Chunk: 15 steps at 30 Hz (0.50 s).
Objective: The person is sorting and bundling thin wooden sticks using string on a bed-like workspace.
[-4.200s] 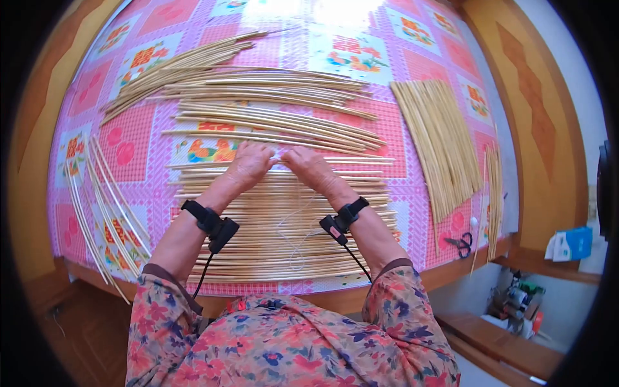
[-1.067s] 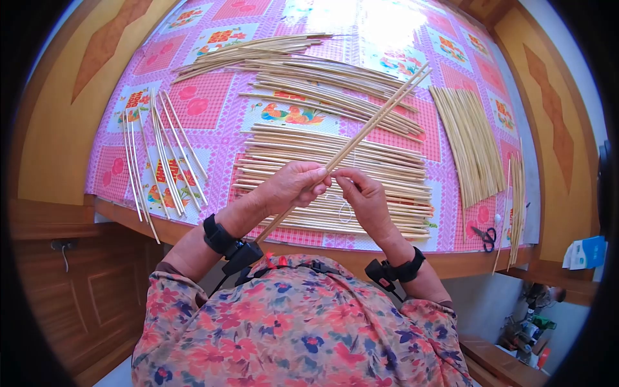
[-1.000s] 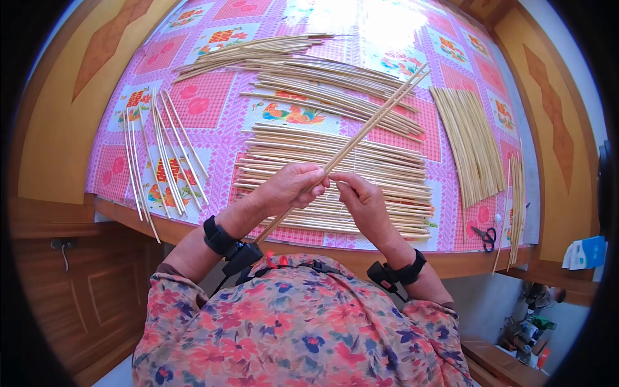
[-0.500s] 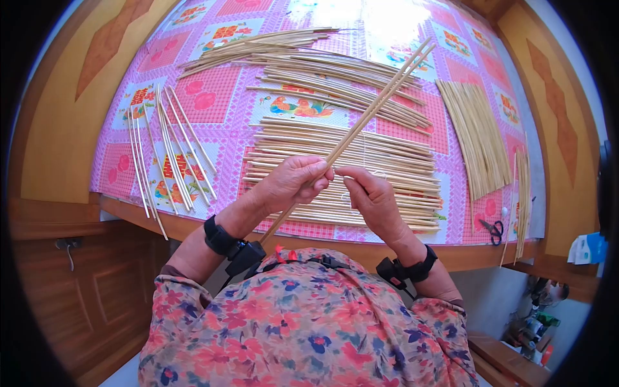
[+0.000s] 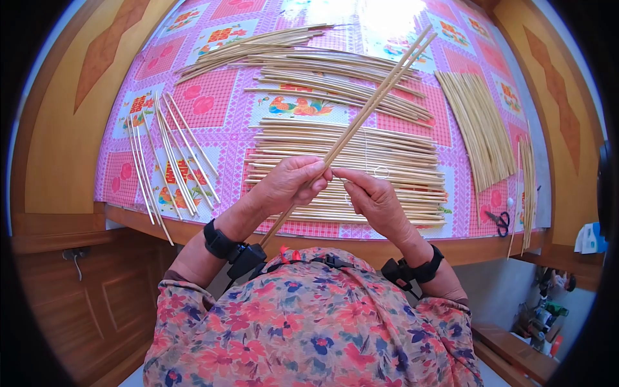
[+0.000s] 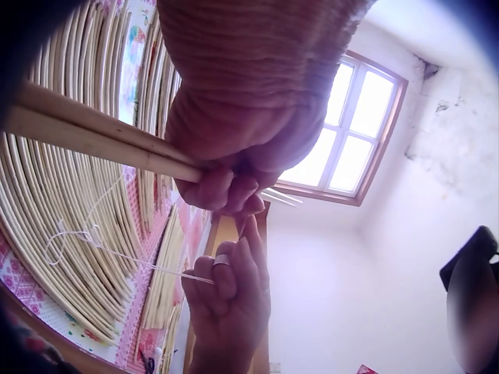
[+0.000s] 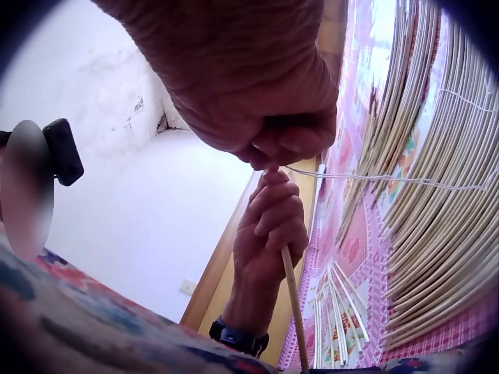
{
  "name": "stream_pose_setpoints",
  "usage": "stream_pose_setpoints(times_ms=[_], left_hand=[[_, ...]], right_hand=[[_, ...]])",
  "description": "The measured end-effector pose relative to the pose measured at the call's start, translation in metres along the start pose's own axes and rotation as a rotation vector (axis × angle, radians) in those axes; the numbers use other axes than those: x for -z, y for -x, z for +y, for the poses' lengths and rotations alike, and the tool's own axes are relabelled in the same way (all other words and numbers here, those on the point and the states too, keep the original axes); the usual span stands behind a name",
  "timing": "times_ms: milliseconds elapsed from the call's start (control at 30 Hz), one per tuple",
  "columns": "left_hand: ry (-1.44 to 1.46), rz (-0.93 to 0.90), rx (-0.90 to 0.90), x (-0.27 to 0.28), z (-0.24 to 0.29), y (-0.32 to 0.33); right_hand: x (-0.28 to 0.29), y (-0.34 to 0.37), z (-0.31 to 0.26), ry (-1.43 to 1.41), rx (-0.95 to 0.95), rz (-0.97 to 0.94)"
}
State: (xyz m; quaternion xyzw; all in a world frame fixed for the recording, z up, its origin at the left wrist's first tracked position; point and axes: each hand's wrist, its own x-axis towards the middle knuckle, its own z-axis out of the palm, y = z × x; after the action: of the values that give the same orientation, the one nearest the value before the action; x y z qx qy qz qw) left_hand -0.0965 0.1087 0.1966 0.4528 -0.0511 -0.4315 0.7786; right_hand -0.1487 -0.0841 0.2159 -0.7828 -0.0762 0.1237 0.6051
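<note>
My left hand [image 5: 293,184] grips two long pale reed stalks [image 5: 380,90] near their middle. They slant up to the right over the table, lower ends pointing toward my body. Fingertip to fingertip with it, my right hand [image 5: 377,200] is curled, thumb against the index finger. In the left wrist view, a white string [image 6: 156,266] runs from its curled fingers back to a looped tangle over the reeds. Beneath both hands lies a wide layer of parallel reeds [image 5: 284,137], crossed by a thin string line. In the right wrist view, the string [image 7: 374,178] stretches taut from the fingertips.
Loose reed bundles [image 5: 335,71] lie behind the layer. Thinner sticks [image 5: 174,155] spread at the left. A flat reed mat [image 5: 477,129], black-handled scissors [image 5: 500,222] and a narrow reed bundle [image 5: 525,187] sit at the right. The table's wooden edge [image 5: 309,240] is near my body.
Earlier, both hands were together at the far side of the reed layer; now the left holds two stalks closer to my body. Over the last second, the hands have barely moved.
</note>
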Motion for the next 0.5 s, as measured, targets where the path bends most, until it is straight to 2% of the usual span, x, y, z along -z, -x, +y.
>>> stream_pose_setpoints(times_ms=[367,500], left_hand=[[-0.033,-0.013,-0.009,-0.0015,0.0005,0.0022],[-0.175,0.032,-0.015,-0.0032,0.0018,0.0026]], right_hand=[[0.0037,0.0030,-0.0039,-0.041,-0.029,-0.052],[0.0031,0.0038,-0.0031,-0.037,-0.030,-0.044]])
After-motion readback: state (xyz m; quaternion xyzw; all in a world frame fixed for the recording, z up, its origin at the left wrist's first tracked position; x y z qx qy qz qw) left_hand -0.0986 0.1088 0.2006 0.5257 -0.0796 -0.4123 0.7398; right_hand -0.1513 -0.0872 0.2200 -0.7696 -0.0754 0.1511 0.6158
